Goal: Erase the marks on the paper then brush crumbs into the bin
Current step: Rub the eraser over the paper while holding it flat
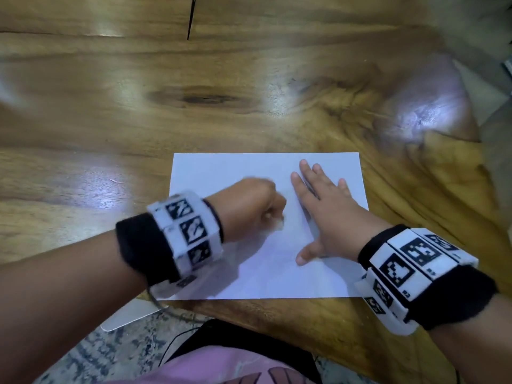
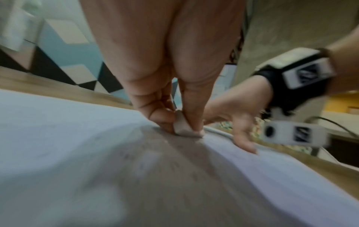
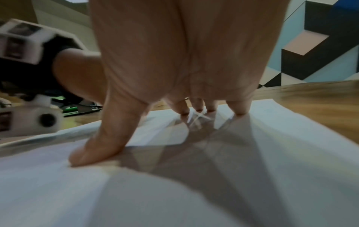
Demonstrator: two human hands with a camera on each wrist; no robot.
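Observation:
A white sheet of paper (image 1: pixel 263 275) lies on the wooden table (image 1: pixel 110 120) near its front edge. My left hand (image 1: pixel 253 206) is curled over the paper's middle and pinches a small whitish eraser (image 2: pixel 183 127) between thumb and fingers, its lower end pressed on the sheet (image 2: pixel 58 138). In the head view only a pale tip of the eraser (image 1: pixel 279 224) shows under the fist. My right hand (image 1: pixel 324 200) lies flat on the paper's right half, fingers spread and straight, thumb out. The right wrist view shows that hand (image 3: pixel 174 76) pressing the sheet (image 3: pixel 272 153). No marks are plainly visible.
The table's front edge runs just below the paper. Beyond it are a speckled floor (image 1: pixel 110 353), pink clothing (image 1: pixel 221 367) and a thin cable (image 1: pixel 177 314). The wood behind and left of the paper is bare. No bin is in view.

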